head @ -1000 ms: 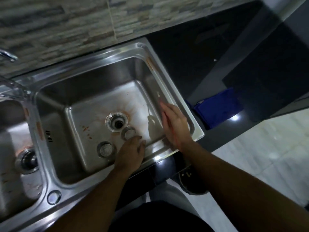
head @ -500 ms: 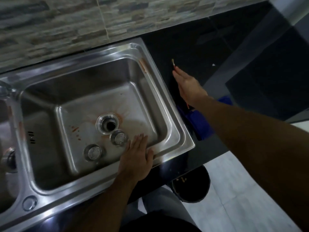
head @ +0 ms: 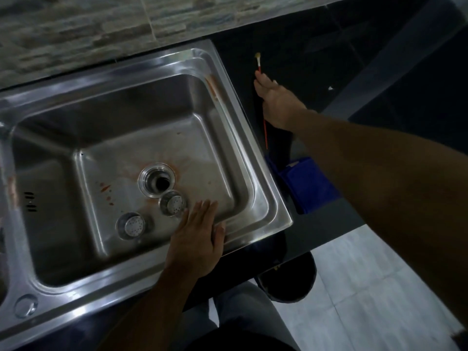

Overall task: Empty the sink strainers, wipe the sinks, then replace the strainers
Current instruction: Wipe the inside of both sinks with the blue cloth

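The right steel sink basin (head: 253,153) has orange stains on its floor, and its drain (head: 157,181) is uncovered. Two round perforated strainers lie on the basin floor: one (head: 173,202) just in front of the drain, the other (head: 131,225) further front-left. My left hand (head: 196,244) rests flat on the basin's front rim with straight fingers, close beside the nearer strainer. My right hand (head: 277,102) lies on the black counter right of the sink. Its extended fingers touch a thin red-handled brush (head: 258,59).
A blue cloth (head: 306,183) lies on the black counter (head: 316,59) beside the sink's right rim. A dark round bin (head: 288,282) stands on the pale tiled floor below the counter edge. A stone-tiled wall (head: 76,29) runs behind the sink.
My right hand left the basin's right rim and moved back-right across the counter onto the brush. My left hand slid from near the strainer to rest flat on the front rim.
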